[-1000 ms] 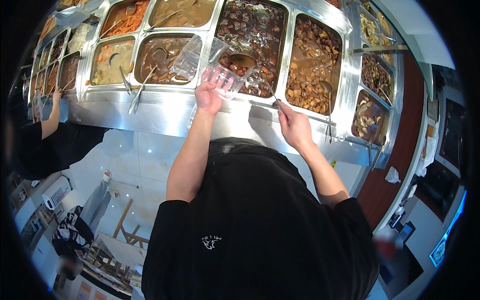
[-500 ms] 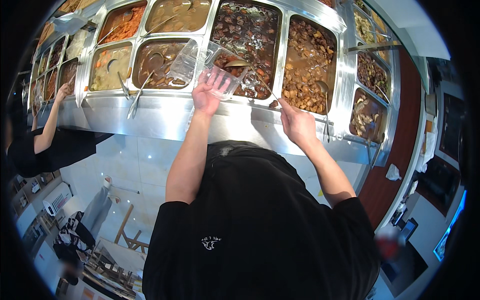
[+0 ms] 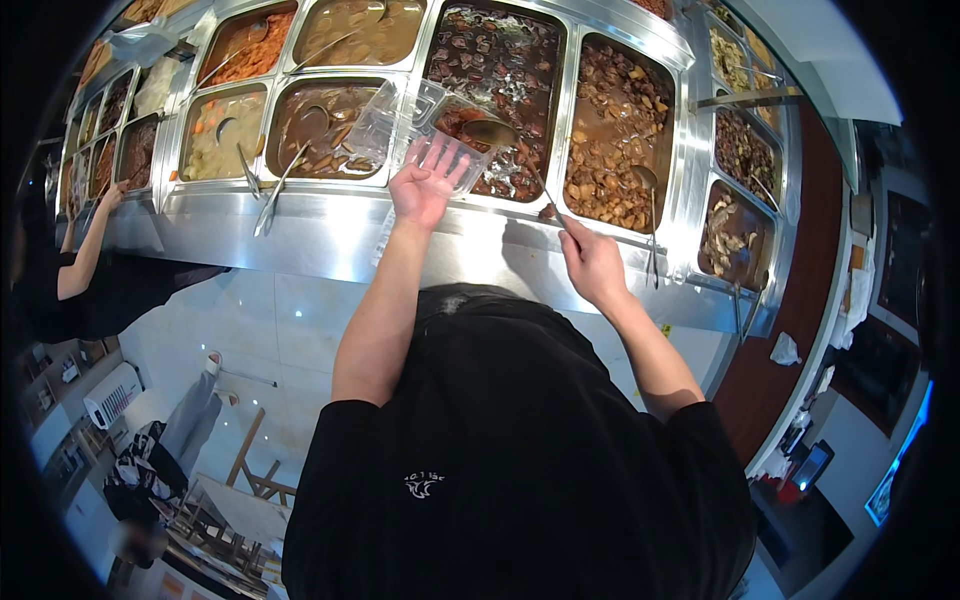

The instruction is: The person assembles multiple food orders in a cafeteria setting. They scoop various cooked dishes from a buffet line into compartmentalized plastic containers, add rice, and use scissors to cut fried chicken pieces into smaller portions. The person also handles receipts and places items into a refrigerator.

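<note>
My left hand [image 3: 421, 194], palm up with fingers stretched, supports a clear plastic takeout box [image 3: 466, 172] from beneath. Its clear lid [image 3: 374, 132] is folded open to the left, and reddish-brown food [image 3: 455, 121] lies inside. My right hand [image 3: 596, 264] is closed on the long handle of a ladle [image 3: 492, 133], whose bowl is at the box's right side. Under the box and ladle is a deep pan of dark braised meat in sauce [image 3: 492, 60].
A pan of brown meat chunks [image 3: 612, 130] with its own ladle [image 3: 645, 177] stands right. Left are pans of bean-like food [image 3: 345, 105], pale stew [image 3: 205, 150] and orange food [image 3: 262, 45]. The steel counter edge [image 3: 460, 245] runs before me. Another person's hand [image 3: 112, 196] works far left.
The ladle's bowl has turned and shifted slightly right and nearer, and more food shows in the box. My right hand has moved slightly nearer. The other person's hand has moved lower.
</note>
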The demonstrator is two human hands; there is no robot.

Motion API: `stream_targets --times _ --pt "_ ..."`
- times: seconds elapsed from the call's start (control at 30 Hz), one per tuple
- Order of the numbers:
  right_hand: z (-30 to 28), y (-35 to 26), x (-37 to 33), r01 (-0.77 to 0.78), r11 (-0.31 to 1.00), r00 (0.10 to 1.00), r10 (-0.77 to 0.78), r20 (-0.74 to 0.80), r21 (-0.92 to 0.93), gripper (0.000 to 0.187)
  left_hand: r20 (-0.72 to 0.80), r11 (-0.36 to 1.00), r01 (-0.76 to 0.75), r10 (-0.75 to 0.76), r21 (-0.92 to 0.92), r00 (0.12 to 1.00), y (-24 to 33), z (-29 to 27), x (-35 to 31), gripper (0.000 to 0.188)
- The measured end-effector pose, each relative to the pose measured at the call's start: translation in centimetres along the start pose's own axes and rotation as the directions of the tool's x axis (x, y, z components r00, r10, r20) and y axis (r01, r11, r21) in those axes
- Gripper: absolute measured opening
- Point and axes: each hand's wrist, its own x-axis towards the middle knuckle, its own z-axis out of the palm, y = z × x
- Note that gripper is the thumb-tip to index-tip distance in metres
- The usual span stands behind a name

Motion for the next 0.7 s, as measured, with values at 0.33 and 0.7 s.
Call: stream_targets --times 0.33,0.7 --pt "-0.2 -1.2 0.9 -0.153 0.959 0.987 0.138 0.079 0.237 0.031 0.052 0.993 0.013 -0.02 0.121 0.998 0.7 -0.3 -0.4 0.082" --pt "2.2 -1.1 2.0 -0.339 0.729 0.94 0.24 0.241 0.595 0.032 0.095 0.984 0.045 -0.062 0.171 0.994 0.7 -0.6 -0.8 0.078"
